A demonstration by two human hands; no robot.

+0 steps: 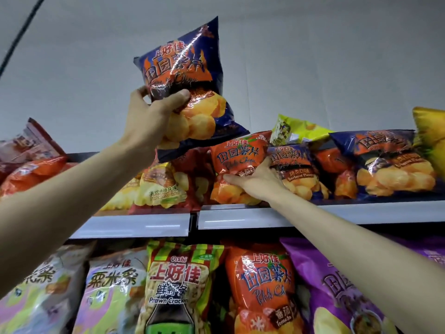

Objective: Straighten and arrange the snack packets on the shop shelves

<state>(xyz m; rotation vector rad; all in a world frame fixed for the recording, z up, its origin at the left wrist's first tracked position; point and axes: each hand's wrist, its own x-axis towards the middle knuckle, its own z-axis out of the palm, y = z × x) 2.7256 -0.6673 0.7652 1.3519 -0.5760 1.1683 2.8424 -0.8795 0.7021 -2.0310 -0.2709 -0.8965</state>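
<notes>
The job looks only part done: on the grey metal top shelf (337, 214) the packets lean and overlap, and a yellow-green foil packet (296, 131) lies flat behind them, while the row below stands fairly neat. The left hand (149, 116) grasps a glossy dark-blue barbecue crisp packet (190, 75), puffed and tilted, raised clear above the shelf. The right hand (260, 182) grips a shiny orange crisp packet (238, 157) standing on the shelf, thumb across its front

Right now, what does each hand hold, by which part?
Left hand: raised blue packet, by its left edge. Right hand: orange packet, by its right edge.
</notes>
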